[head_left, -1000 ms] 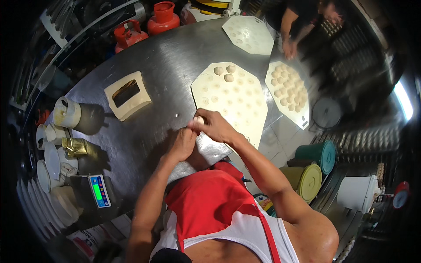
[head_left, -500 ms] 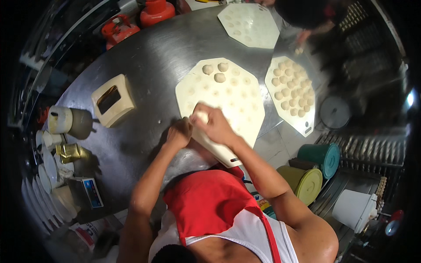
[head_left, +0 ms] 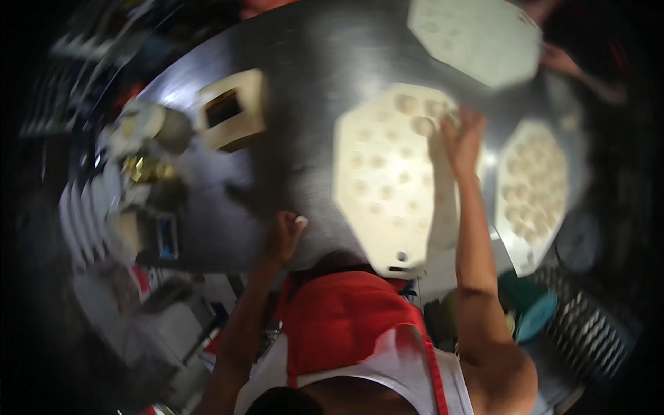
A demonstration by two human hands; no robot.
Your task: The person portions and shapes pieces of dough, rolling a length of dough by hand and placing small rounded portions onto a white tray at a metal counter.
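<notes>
My right hand [head_left: 465, 138] reaches over the far right corner of a cream octagonal board [head_left: 377, 187]. Its fingers curl around a pale dough ball [head_left: 452, 115], blurred and partly hidden by the hand. Beside it sit several round dough balls [head_left: 408, 104] at the board's far end. Shallow round dimples cover the rest of the board, and its handle end points toward me. Over the metal table, left of the board, my left hand [head_left: 285, 236] is closed on a small white dough piece [head_left: 301, 220] that pokes out by the thumb.
Right of my board, a second board [head_left: 513, 238] carries many dough balls. Another pale board [head_left: 477, 41] lies at the far right, by a co-worker's hand [head_left: 559, 59]. A wooden frame-like block [head_left: 252, 104], tubs and a small scale [head_left: 167, 235] stand left on the metal table [head_left: 297, 145].
My hands have parted: the right moved from the board's near left edge to its far right corner, the left drew back toward me. The whole view has shifted and blurred.
</notes>
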